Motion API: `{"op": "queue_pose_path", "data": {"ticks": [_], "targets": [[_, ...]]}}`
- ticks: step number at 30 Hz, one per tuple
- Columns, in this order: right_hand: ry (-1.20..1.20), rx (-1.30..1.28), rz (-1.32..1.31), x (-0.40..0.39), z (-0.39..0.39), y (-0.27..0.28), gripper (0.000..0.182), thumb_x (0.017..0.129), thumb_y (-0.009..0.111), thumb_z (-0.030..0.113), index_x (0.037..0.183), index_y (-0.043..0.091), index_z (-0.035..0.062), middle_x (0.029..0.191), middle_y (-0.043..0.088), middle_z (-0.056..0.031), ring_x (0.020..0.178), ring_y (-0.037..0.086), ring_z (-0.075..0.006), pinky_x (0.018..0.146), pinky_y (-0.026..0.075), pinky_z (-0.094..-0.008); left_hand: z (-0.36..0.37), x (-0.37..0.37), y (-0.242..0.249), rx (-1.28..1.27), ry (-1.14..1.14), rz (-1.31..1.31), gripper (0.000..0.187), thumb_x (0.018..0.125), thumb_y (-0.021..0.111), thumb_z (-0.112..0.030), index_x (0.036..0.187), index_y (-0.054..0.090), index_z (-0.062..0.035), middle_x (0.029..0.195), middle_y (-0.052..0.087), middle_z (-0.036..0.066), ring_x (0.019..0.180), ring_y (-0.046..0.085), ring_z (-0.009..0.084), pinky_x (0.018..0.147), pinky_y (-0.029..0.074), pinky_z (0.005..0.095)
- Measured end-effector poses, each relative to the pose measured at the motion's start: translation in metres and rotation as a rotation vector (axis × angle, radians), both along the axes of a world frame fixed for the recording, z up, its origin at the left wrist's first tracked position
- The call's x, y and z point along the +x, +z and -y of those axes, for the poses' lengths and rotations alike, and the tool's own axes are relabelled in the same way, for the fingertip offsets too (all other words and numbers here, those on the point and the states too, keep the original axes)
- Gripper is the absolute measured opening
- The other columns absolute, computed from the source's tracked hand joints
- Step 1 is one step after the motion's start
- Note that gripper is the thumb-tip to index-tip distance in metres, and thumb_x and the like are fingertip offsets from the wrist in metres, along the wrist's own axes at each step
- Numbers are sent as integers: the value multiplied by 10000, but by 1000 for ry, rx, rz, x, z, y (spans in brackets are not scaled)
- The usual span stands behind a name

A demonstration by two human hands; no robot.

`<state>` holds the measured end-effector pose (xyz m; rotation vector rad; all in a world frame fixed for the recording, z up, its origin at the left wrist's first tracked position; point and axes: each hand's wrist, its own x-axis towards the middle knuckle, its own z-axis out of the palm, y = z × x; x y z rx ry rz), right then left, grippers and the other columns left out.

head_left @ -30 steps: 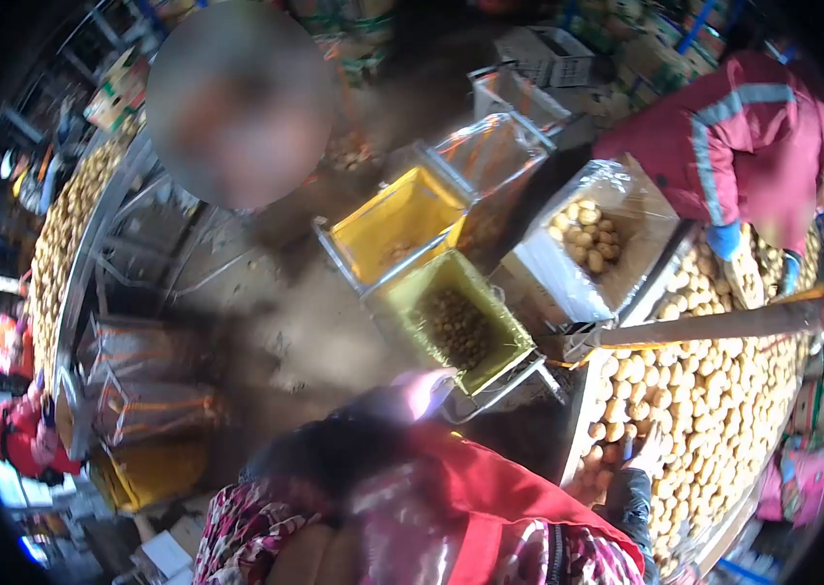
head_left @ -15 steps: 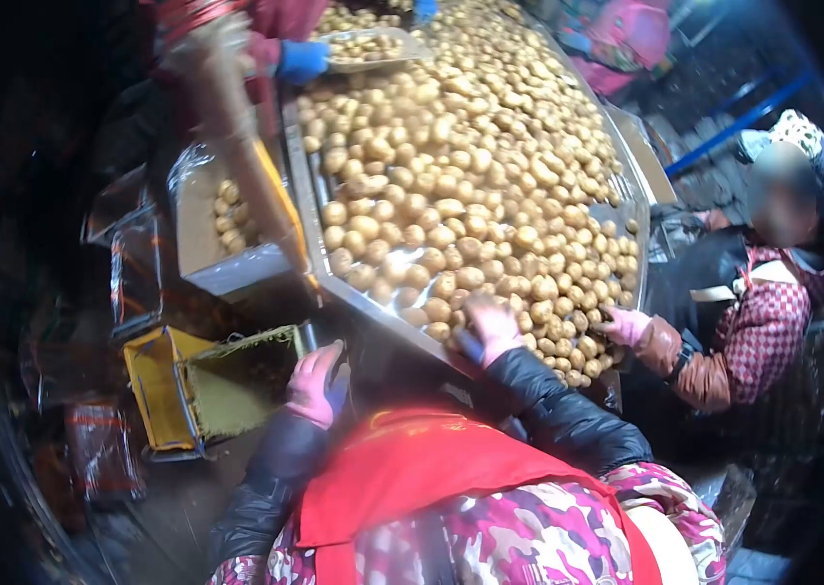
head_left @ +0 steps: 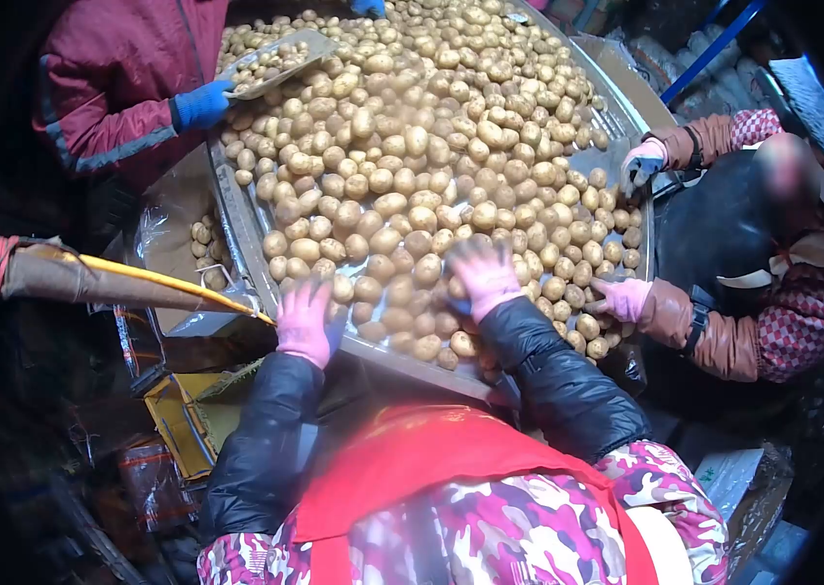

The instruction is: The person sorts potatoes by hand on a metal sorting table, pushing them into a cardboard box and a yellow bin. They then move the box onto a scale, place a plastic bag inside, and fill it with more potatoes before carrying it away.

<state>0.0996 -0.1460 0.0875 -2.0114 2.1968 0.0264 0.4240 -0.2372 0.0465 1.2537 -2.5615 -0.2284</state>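
Many brown potatoes [head_left: 421,136] cover a metal-edged sorting table [head_left: 412,368] in front of me. My left hand [head_left: 305,320], in a pink glove, is at the table's near left edge, its fingers stretched towards the closest potatoes. It appears to hold nothing. My right hand [head_left: 483,277], also in a pink glove, lies over the potatoes near the front edge with its fingers spread. A potato shows beside its thumb; what lies under the palm is hidden.
A co-worker's blue glove [head_left: 201,104] holds a scoop [head_left: 285,63] of potatoes at upper left. Another person's gloved hands [head_left: 623,297] reach in from the right. A pole [head_left: 110,278], a lined carton [head_left: 178,219] and a yellow container [head_left: 178,419] stand left.
My left hand has moved up and forward from beside the yellow container to the table edge. My right hand stays over the potatoes. The view has shifted, and the co-worker's scoop appears further left.
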Motion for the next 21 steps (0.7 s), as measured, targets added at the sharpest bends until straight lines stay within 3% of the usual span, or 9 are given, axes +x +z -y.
{"op": "queue_pose_path", "data": {"ticks": [2, 5, 9, 11, 13, 15, 17, 18, 21], "targets": [[-45, -187, 7, -33, 0, -11, 707, 838, 724, 514, 1455, 553, 217, 1431, 581, -90, 1401, 475, -335, 1186, 286, -649, 7, -13, 1, 52, 115, 71, 644, 886, 740, -372, 1472, 557, -177, 1519, 513, 159, 1404, 448, 408, 1155, 359, 576], [-222, -106, 3, -78, 4, -28, 759, 866, 714, 523, 1530, 496, 226, 1492, 558, -94, 1441, 443, -360, 1201, 255, -663, 8, -21, -13, -24, 158, 177, 665, 887, 719, -480, 1481, 558, -227, 1536, 498, 106, 1452, 405, 365, 1165, 318, 644], [-321, -195, 15, -90, 15, -28, 759, 854, 728, 512, 1519, 512, 216, 1575, 466, -127, 1481, 381, -387, 1209, 222, -668, 8, -26, -7, 26, 178, 243, 677, 904, 693, -479, 1513, 526, -236, 1552, 478, 100, 1473, 379, 363, 1177, 296, 660], [-206, -208, 30, -69, 34, -3, 756, 845, 738, 502, 1491, 525, 170, 1565, 446, -186, 1477, 373, -399, 1195, 244, -673, 9, -24, -4, 34, 177, 260, 681, 897, 696, -475, 1514, 527, -240, 1554, 482, 103, 1472, 382, 367, 1179, 296, 659], [-70, -42, 156, -35, 67, 45, 736, 867, 714, 490, 1489, 524, 147, 1573, 436, -201, 1491, 356, -409, 1192, 243, -685, 8, -27, -3, 18, 167, 270, 684, 892, 699, -468, 1514, 527, -242, 1553, 486, 103, 1469, 386, 369, 1179, 300, 654], [109, -185, 236, -16, 89, 5, 726, 891, 685, 484, 1498, 510, 127, 1582, 428, -203, 1504, 340, -419, 1200, 231, -688, 9, -30, 1, 20, 168, 274, 688, 881, 710, -455, 1509, 530, -240, 1549, 489, 101, 1462, 392, 374, 1183, 300, 631], [146, -75, 309, 8, 108, -32, 764, 880, 688, 489, 1518, 484, 121, 1592, 421, -203, 1513, 334, -417, 1209, 231, -678, 9, -30, 2, 19, 154, 269, 685, 877, 715, -451, 1503, 535, -238, 1546, 493, 100, 1461, 391, 376, 1183, 304, 613], [189, -179, 145, 19, 102, -41, 800, 854, 709, 470, 1531, 462, 124, 1586, 426, -201, 1510, 344, -404, 1206, 237, -681, 10, -30, 3, 19, 148, 271, 681, 872, 720, -449, 1491, 547, -226, 1545, 493, 107, 1460, 389, 381, 1181, 307, 594], [216, -223, 299, 19, 71, -45, 736, 900, 658, 534, 1469, 526, 85, 1552, 467, -196, 1481, 375, -372, 1231, 194, -651, 11, -28, 3, 28, 128, 281, 660, 890, 741, -377, 1486, 544, -176, 1551, 482, 130, 1438, 399, 409, 1178, 322, 576]]}}
